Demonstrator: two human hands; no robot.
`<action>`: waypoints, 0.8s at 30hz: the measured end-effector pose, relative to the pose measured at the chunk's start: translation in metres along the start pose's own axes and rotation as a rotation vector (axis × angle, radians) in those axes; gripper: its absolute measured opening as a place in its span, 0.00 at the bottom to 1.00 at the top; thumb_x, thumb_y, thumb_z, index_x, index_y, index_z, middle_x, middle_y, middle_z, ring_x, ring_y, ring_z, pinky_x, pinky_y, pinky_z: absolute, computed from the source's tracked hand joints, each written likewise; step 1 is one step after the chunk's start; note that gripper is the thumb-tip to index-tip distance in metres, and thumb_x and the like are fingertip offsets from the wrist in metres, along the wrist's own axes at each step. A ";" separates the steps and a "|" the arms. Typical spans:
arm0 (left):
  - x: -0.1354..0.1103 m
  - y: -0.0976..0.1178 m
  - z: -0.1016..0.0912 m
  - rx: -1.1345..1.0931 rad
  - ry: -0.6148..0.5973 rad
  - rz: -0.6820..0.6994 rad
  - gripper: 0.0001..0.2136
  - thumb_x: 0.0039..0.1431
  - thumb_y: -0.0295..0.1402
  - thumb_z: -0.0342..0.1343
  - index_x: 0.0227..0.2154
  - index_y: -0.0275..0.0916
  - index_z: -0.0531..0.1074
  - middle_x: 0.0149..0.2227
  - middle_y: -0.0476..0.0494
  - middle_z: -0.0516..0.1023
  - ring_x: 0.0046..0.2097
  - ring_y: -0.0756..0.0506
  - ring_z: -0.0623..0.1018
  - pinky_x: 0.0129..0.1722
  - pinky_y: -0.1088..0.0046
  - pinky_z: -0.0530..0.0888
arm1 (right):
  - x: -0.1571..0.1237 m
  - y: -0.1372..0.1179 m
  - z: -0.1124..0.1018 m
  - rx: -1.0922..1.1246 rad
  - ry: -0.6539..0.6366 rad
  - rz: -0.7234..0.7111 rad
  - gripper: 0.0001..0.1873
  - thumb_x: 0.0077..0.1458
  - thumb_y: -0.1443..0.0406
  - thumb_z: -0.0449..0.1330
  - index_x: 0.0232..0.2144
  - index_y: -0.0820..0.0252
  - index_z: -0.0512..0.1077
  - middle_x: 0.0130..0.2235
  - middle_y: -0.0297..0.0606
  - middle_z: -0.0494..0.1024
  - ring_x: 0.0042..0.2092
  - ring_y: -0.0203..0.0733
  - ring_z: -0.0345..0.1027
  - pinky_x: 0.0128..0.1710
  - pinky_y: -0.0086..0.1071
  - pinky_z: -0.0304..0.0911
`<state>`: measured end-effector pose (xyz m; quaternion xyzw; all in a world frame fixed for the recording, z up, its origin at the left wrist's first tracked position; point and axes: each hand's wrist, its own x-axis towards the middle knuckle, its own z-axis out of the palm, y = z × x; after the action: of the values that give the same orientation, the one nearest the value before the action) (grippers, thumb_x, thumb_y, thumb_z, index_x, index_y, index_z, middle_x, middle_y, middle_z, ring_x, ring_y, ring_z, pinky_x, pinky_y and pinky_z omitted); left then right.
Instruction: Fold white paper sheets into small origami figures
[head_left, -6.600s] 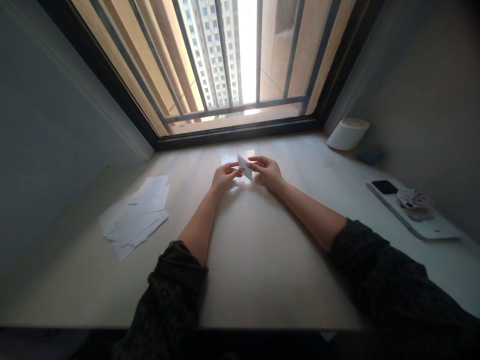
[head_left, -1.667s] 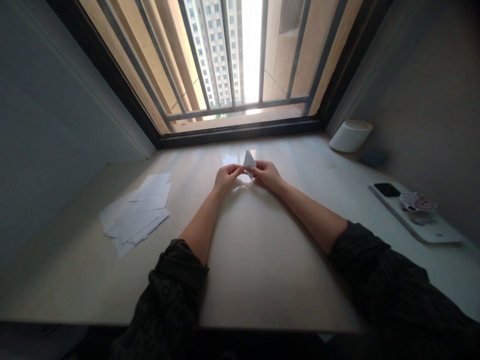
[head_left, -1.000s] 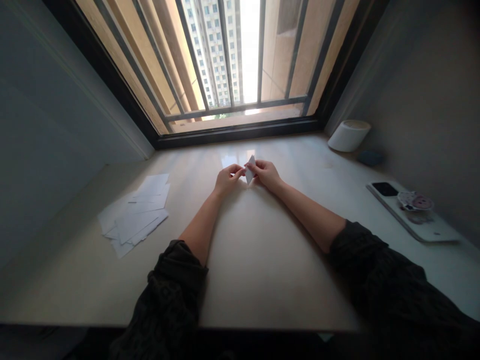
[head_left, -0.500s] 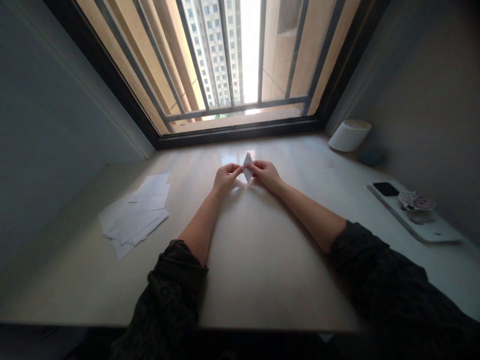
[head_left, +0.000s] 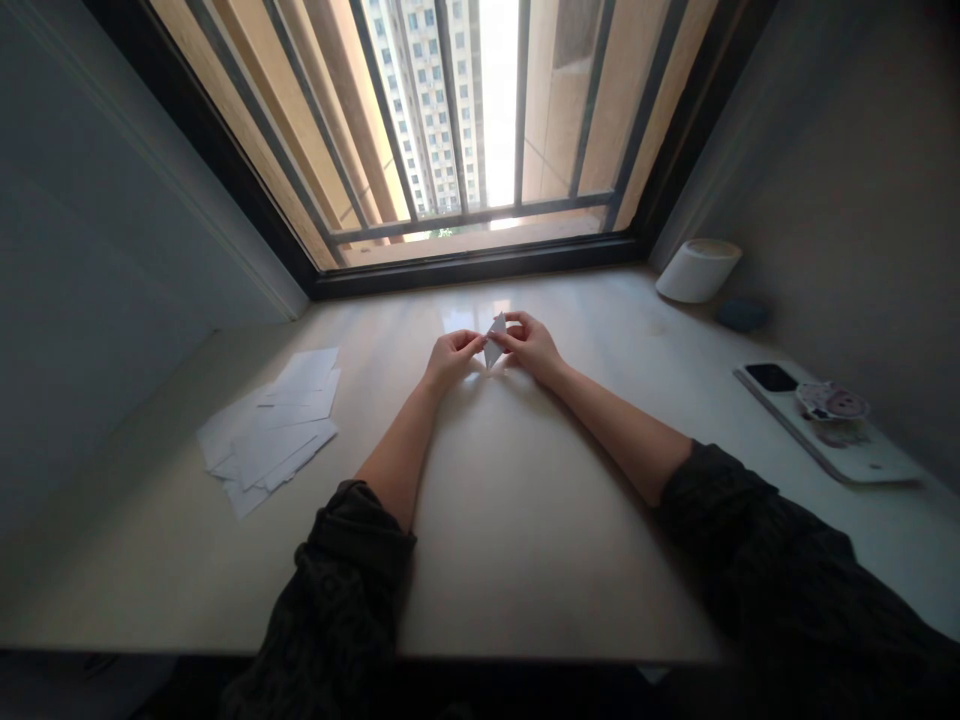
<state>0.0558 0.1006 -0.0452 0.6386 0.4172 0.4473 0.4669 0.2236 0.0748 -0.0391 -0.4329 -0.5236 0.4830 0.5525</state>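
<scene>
A small piece of folded white paper (head_left: 493, 345), shaped like a narrow diamond, is held up just above the pale tabletop (head_left: 517, 520). My left hand (head_left: 454, 357) pinches its left edge between thumb and forefinger. From the right side, my right hand (head_left: 529, 345) grips the same paper, with a finger at its upper tip and the thumb across its front. The paper leans a little, its top toward the right. Fingers cover part of its folds.
A loose pile of white paper sheets (head_left: 274, 430) lies on the left. On the right are a phone (head_left: 832, 425) with a round grip on its back, a white cylindrical object (head_left: 697, 271) and a dark rounded object (head_left: 742, 314). A barred window (head_left: 480, 265) stands behind.
The folded paper has tilted, its top tip moving right and slightly down. My right hand's fingers have shifted up to that tip. My left hand is almost where it was.
</scene>
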 end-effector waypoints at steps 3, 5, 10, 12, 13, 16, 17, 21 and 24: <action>-0.001 0.002 0.002 0.001 0.026 0.015 0.19 0.47 0.49 0.63 0.28 0.35 0.75 0.26 0.46 0.77 0.29 0.50 0.74 0.31 0.75 0.68 | 0.001 0.003 -0.001 0.037 0.061 0.006 0.31 0.35 0.48 0.70 0.35 0.53 0.59 0.23 0.25 0.72 0.23 0.35 0.65 0.20 0.26 0.58; -0.003 0.004 0.004 -0.013 0.020 0.005 0.20 0.48 0.49 0.63 0.32 0.35 0.75 0.27 0.46 0.77 0.30 0.49 0.75 0.31 0.74 0.70 | 0.003 0.004 -0.001 0.057 0.095 -0.020 0.32 0.35 0.48 0.70 0.34 0.52 0.56 0.22 0.24 0.72 0.24 0.35 0.67 0.23 0.27 0.62; -0.009 0.008 0.007 -0.028 -0.072 -0.022 0.29 0.48 0.48 0.65 0.51 0.39 0.69 0.27 0.46 0.79 0.32 0.45 0.80 0.30 0.73 0.72 | 0.006 0.006 -0.003 0.093 0.129 -0.050 0.25 0.37 0.49 0.69 0.31 0.56 0.65 0.26 0.29 0.73 0.29 0.36 0.70 0.33 0.33 0.70; -0.009 0.008 0.006 -0.043 -0.057 -0.002 0.31 0.47 0.47 0.66 0.52 0.39 0.68 0.26 0.46 0.79 0.33 0.44 0.81 0.31 0.73 0.73 | 0.006 0.006 -0.004 0.097 0.116 -0.044 0.23 0.38 0.49 0.69 0.32 0.58 0.71 0.28 0.32 0.74 0.31 0.37 0.70 0.36 0.34 0.71; -0.008 0.008 0.005 -0.058 -0.036 0.012 0.31 0.47 0.46 0.66 0.52 0.38 0.68 0.25 0.46 0.79 0.33 0.44 0.81 0.32 0.72 0.73 | 0.006 0.006 -0.004 0.103 0.104 -0.038 0.24 0.38 0.49 0.69 0.33 0.59 0.74 0.29 0.34 0.76 0.32 0.37 0.71 0.37 0.35 0.71; -0.004 0.006 0.002 -0.090 0.062 0.050 0.28 0.47 0.45 0.66 0.49 0.37 0.71 0.26 0.46 0.80 0.32 0.45 0.81 0.35 0.71 0.74 | 0.006 0.005 -0.004 0.115 0.066 -0.025 0.25 0.39 0.51 0.69 0.37 0.60 0.77 0.33 0.37 0.79 0.34 0.38 0.72 0.40 0.36 0.70; -0.003 0.005 0.002 -0.092 0.098 0.055 0.26 0.47 0.45 0.66 0.48 0.37 0.71 0.27 0.46 0.80 0.32 0.46 0.81 0.36 0.71 0.74 | 0.006 0.005 -0.004 0.108 0.053 -0.027 0.26 0.38 0.52 0.70 0.39 0.60 0.77 0.33 0.38 0.79 0.34 0.38 0.72 0.40 0.36 0.70; -0.001 0.004 0.000 -0.091 0.160 0.074 0.22 0.49 0.45 0.64 0.44 0.37 0.73 0.27 0.46 0.80 0.30 0.47 0.79 0.34 0.71 0.74 | 0.006 0.007 -0.005 0.055 0.000 -0.075 0.29 0.37 0.55 0.72 0.43 0.60 0.77 0.34 0.37 0.80 0.34 0.37 0.71 0.40 0.34 0.68; -0.001 0.003 0.001 -0.088 0.134 0.099 0.20 0.49 0.46 0.64 0.40 0.37 0.75 0.28 0.45 0.79 0.31 0.47 0.79 0.34 0.70 0.74 | 0.005 0.009 -0.005 0.002 -0.048 -0.092 0.30 0.39 0.54 0.71 0.46 0.59 0.77 0.33 0.36 0.80 0.32 0.36 0.69 0.35 0.32 0.66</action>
<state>0.0565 0.0990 -0.0425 0.6061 0.3954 0.5294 0.4428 0.2281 0.0814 -0.0479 -0.3961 -0.5557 0.4679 0.5616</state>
